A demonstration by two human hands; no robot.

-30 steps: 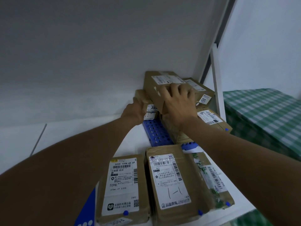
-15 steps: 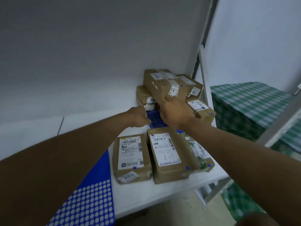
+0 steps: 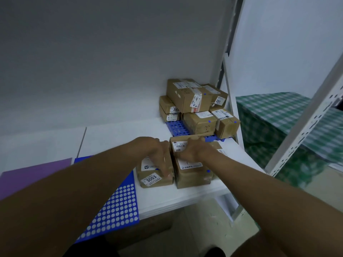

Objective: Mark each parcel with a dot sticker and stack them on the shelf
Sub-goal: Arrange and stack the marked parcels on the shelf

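On white shelf (image 3: 167, 199), hands grip boxy brown cardboard parcels (image 3: 193, 171).

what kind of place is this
Probably a parcel sorting or storage room: labelled cardboard parcels stacked on a white metal shelf, a blue dot sticker sheet beside them, and slotted rack uprights.

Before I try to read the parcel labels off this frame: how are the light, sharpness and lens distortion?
Head view: dim, flat, bluish light, no glare. Hands, left hand and right hand, look soft; the 3003 label reads, finer print on the stacked parcels does not. Wide-angle bend shows in the rack post.
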